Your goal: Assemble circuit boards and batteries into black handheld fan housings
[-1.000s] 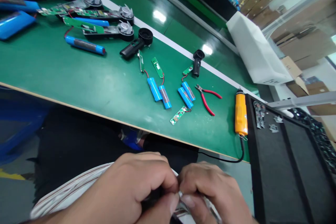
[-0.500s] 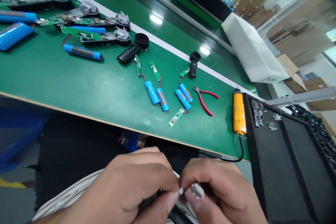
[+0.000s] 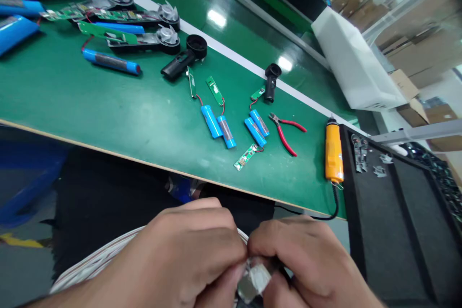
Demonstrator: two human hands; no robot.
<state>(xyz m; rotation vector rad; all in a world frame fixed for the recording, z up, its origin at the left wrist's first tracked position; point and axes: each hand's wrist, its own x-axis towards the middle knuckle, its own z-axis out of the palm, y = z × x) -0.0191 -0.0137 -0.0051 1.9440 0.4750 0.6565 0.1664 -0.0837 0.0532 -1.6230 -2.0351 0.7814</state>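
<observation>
Low in the view, my left hand (image 3: 198,250) and my right hand (image 3: 306,255) meet in front of my body, both closed. Between their thumbs and fingertips they pinch a small silvery-grey part (image 3: 254,280), which looks shiny and partly clear. A dark edge shows beside it, and the fingers hide most of the rest, so its kind cannot be made out. Past the hands, on the green table (image 3: 144,120), lie blue battery cells (image 3: 226,132) wired to green circuit boards (image 3: 246,156). Red-handled side cutters (image 3: 288,132) rest to the right of them.
Several opened handheld fans (image 3: 144,41) lie at the left with battery cells. Two black fan housings (image 3: 184,57) (image 3: 272,82) lie further back. An orange electric screwdriver (image 3: 334,151) stands beside a black tray (image 3: 382,216) at the right. A white box (image 3: 355,65) is behind.
The silvery-grey part has shifted left and down and now sits between both thumbs, showing more of its surface. Both hands stay close together. The view has tilted slightly.
</observation>
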